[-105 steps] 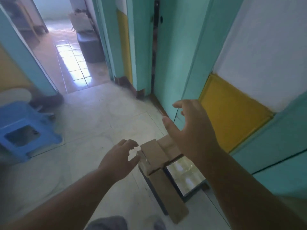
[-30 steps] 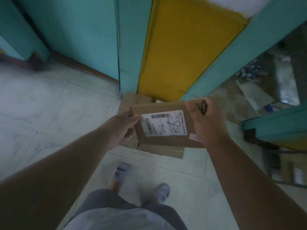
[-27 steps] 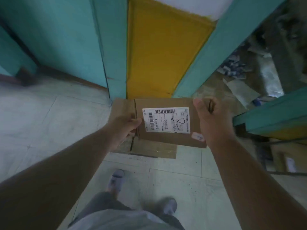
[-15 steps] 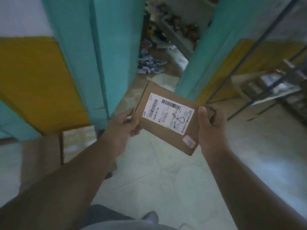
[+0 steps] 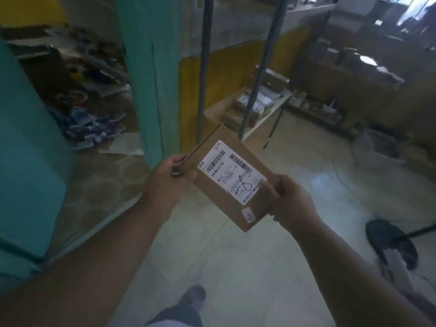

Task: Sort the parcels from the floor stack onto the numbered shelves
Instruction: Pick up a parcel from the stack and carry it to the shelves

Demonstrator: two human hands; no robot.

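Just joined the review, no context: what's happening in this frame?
A person is carrying a flat cardboard parcel in both hands. The left hand grips its left edge and the right hand its lower right corner, thumb on the white shipping label, which faces up. The parcel is in the air over the tiled floor. Metal shelves with other boxes stand ahead; it is not shelved yet.

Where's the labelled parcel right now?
In the head view the parcel is at centre frame, held above the floor in both hands: left hand at its upper-left edge, right hand at its lower-right corner, with the shelf rack just beyond.
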